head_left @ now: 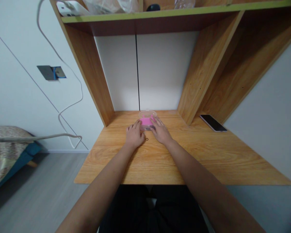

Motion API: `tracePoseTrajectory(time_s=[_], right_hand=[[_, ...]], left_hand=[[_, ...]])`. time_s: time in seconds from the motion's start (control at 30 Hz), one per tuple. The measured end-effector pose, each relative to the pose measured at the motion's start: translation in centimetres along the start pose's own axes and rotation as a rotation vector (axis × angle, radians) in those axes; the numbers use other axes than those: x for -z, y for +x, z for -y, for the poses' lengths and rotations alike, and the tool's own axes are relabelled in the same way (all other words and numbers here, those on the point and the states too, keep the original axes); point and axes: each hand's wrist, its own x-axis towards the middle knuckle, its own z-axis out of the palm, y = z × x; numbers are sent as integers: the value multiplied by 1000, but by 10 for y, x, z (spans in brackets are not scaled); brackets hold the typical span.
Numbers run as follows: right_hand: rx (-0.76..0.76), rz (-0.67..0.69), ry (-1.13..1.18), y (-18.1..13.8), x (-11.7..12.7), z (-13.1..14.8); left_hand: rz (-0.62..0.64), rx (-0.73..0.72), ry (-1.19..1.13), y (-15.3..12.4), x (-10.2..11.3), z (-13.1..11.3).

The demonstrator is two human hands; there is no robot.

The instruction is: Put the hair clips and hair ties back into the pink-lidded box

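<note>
A small clear plastic box [145, 128] with a bright pink insert [146, 121] sits on the wooden desk, its clear lid [147, 113] raised at the back. My left hand [134, 134] grips the box's left side with bent fingers. From the right, my right hand [160, 130] holds the other side, its fingertips reaching over the pink part. Something dark shows low in the box, too small to make out. Just in front of the box, beside my left thumb, lies a tiny dark ring [146, 139].
A smartphone [212, 123] lies on the desk [155, 161] at the right. Wooden side panels [208, 64] and an overhead shelf [150, 24] frame the space. A white cable [81, 94] hangs at the left, near a wall socket [59, 72].
</note>
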Motion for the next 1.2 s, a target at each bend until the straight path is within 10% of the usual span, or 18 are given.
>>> tracePoseTrajectory(time_s=[0.57,1.2], right_hand=[[-41,-325,151,-10,29,15],[114,214,3,-13,12,22]], left_hand=[[70,229,-17,4,-3,33],[124,45,-94,2,-6,20]])
